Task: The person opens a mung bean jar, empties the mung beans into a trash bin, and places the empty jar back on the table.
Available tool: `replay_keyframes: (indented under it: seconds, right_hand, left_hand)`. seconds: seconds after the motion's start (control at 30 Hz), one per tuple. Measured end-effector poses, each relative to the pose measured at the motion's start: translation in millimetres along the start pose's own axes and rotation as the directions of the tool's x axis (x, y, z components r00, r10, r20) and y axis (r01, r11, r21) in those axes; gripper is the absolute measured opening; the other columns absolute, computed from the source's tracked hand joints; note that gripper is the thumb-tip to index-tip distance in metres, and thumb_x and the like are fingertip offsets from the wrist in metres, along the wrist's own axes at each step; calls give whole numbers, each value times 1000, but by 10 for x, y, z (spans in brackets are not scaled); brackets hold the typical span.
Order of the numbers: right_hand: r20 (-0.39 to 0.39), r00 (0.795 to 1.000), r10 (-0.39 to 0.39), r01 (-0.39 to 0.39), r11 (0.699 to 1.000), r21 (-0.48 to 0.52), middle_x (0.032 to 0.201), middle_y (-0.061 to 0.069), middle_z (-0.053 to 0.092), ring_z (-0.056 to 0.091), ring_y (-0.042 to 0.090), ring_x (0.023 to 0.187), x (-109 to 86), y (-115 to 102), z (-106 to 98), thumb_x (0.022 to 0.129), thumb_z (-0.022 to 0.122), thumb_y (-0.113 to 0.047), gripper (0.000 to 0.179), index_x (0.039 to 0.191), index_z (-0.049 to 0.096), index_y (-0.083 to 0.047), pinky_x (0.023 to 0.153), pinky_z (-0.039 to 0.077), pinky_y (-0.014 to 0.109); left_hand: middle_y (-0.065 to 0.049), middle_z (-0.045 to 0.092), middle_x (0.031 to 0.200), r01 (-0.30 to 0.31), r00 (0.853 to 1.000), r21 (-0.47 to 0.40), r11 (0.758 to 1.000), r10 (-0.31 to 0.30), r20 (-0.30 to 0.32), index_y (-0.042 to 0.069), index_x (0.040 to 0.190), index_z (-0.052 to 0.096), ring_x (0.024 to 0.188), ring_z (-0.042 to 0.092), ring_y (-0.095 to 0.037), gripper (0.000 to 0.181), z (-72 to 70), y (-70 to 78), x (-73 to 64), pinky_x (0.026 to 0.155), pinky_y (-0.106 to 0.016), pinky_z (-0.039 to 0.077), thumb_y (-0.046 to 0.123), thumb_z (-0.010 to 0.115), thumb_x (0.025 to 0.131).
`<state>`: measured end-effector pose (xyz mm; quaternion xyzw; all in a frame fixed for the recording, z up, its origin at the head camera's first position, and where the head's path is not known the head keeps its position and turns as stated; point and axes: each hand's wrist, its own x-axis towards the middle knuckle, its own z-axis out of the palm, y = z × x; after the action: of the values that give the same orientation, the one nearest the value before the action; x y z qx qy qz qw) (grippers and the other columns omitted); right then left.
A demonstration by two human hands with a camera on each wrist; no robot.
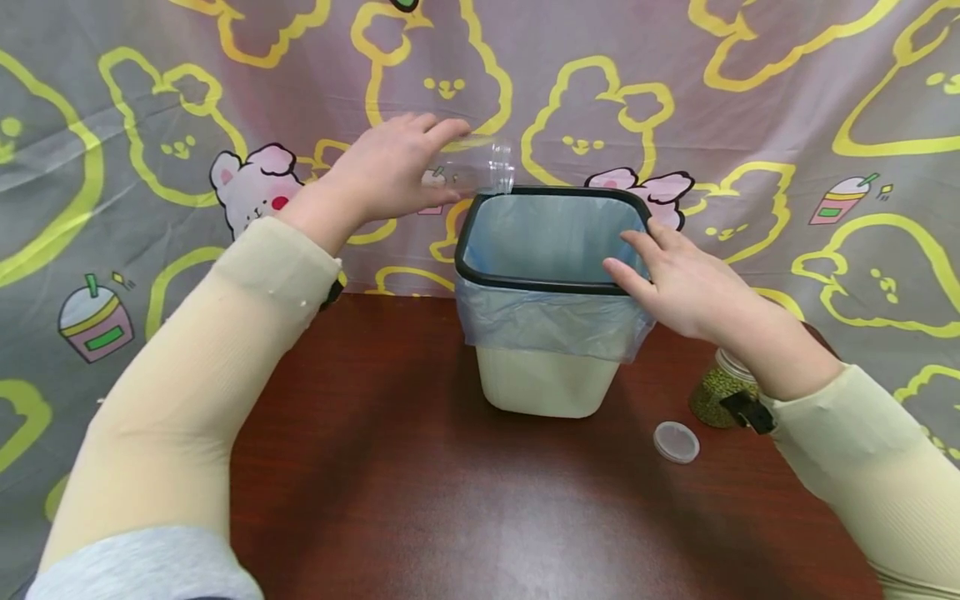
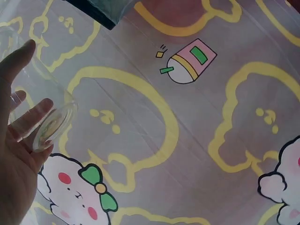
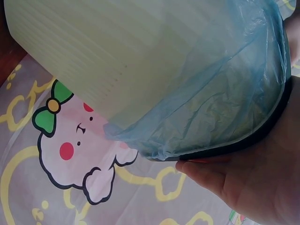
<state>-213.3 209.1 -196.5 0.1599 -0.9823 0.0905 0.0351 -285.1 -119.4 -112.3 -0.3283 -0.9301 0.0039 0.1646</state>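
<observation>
We saw the left hand [image 1: 393, 171], its fingers curled round a clear jar [image 1: 468, 162] lying sideways, mouth by the left rim of the bin [image 1: 551, 379] on the bench [image 1: 375, 500]. The right hand [image 1: 690, 279] gripped the opposite rim.

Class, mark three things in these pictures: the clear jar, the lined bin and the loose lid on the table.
Clear jar [image 1: 477, 167]: head view, on its see-through side.
Lined bin [image 1: 543, 383]: head view, on its pale outer wall.
Loose lid [image 1: 677, 442]: head view, mid-disc.
</observation>
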Motion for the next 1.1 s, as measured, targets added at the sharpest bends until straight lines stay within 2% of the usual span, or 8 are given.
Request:
replay_keyframes:
  seconds: [0.27, 0.43, 0.5, 0.6, 0.8, 0.87, 0.97, 1.1]
  right_hand:
    - [-19, 1000, -8, 8, 1000, 3, 155, 30, 11, 12, 45, 142, -3, 8, -5, 98, 23, -65, 81, 151, 27, -5, 105, 20, 65]
    - [-16, 1000, -2, 2, 1000, 1, 156, 29, 10, 11, 45, 143, -5, 11, -1, 97, 22, -65, 81, 152, 26, -5, 105, 20, 65]
    - [-14, 1000, 1, -1, 1000, 0, 156, 29, 10, 11, 45, 143, -6, 13, 3, 97, 22, -65, 81, 152, 26, -5, 105, 20, 65]
    - [-10, 1000, 4, -4, 1000, 0, 156, 29, 9, 10, 45, 143, -7, 14, 6, 97, 22, -66, 82, 152, 26, -6, 105, 20, 65]
    - [-9, 1000, 3, -3, 1000, 1, 156, 29, 10, 10, 44, 143, -6, 10, 9, 97, 22, -66, 82, 152, 26, -5, 105, 20, 65]
    - [-11, 1000, 2, -2, 1000, 0, 156, 29, 10, 11, 44, 143, -4, 7, 11, 97, 22, -66, 82, 152, 27, -5, 105, 20, 65]
    - [-14, 1000, -1, 1, 1000, 0, 156, 29, 10, 11, 44, 143, -3, 2, 13, 97, 22, -66, 82, 152, 27, -5, 106, 20, 64]
    - [-20, 1000, -4, 4, 1000, 0, 156, 29, 11, 12, 44, 143, -5, -1, 9, 98, 22, -65, 81, 152, 27, -4, 105, 21, 64]
  left_hand:
    - [-12, 50, 139, 81, 995, -214, 974, -91, -40, 16, 150, 33, 125, 48, -28, 76, 12, -24, -30, 103, -44, 39, 38, 71, 88]
    - [-7, 55, 131, 134, 982, -406, 904, -177, -69, 17, 147, 38, 124, 49, -19, 75, 20, -16, -81, 98, -38, 43, 41, 73, 85]
    - [-7, 57, 128, 149, 975, -504, 851, -211, -67, 18, 146, 40, 121, 51, -18, 72, 29, -14, -110, 96, -38, 44, 40, 74, 86]
    - [-7, 59, 126, 154, 966, -651, 743, -252, -59, 18, 143, 42, 116, 54, -19, 66, 55, -27, -156, 96, -37, 44, 36, 73, 87]
    - [-10, 60, 129, 161, 942, -876, 454, -335, 0, 18, 139, 45, 117, 57, -19, 54, 233, -93, -249, 103, -41, 38, 36, 66, 92]
    - [-12, 61, 128, 149, 933, -915, 376, -359, 5, 17, 137, 46, 116, 58, -21, 50, 320, -114, -276, 103, -43, 38, 35, 63, 94]
    - [-14, 62, 125, 120, 917, -950, 288, -399, -5, 13, 136, 46, 113, 61, -22, 47, 462, -142, -332, 100, -42, 42, 33, 61, 95]
    - [-13, 66, 118, 76, 895, -971, 225, -445, -33, 9, 133, 47, 108, 63, -23, 44, 668, -189, -420, 96, -40, 45, 31, 58, 97]
